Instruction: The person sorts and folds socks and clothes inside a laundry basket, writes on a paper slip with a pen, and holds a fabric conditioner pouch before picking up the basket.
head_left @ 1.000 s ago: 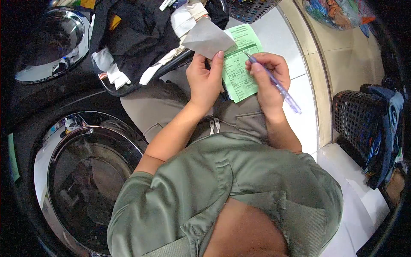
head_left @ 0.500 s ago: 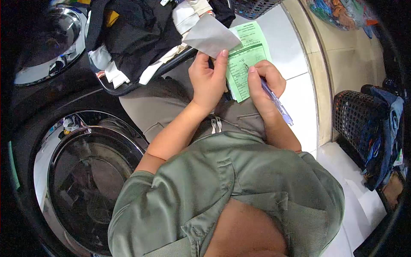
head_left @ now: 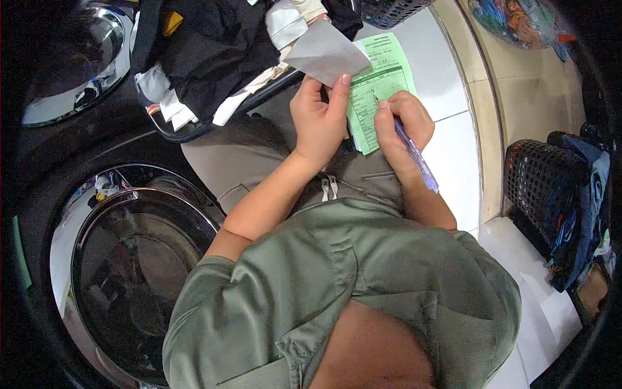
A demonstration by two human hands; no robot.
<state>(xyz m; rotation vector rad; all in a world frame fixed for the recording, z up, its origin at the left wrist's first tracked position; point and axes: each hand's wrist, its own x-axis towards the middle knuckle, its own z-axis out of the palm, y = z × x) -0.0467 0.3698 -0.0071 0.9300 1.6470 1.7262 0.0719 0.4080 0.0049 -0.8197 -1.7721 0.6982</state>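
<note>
My left hand [head_left: 319,117] is closed on a green form pad [head_left: 364,121], its thumb pressing the lower edge of a whitish sheet [head_left: 327,52] folded back to the left. Printed lines and handwriting show on the green page, including what looks like "45". In my right hand [head_left: 405,126] is a purple pen [head_left: 418,157], pinched between thumb and fingers, its tip at the page near the handwriting. The pad is held above my lap, and its back is hidden.
Dark clothes [head_left: 207,52] and white cloths [head_left: 285,24] lie in a basket at the upper left. Round machine doors [head_left: 139,272] stand on the left. At the right is a black perforated basket [head_left: 534,175] with clothes; a clear bag [head_left: 515,23] sits at the upper right.
The pad and my left hand have shifted slightly right. My right hand has moved down a little on the page, and the pen is tilted more steeply.
</note>
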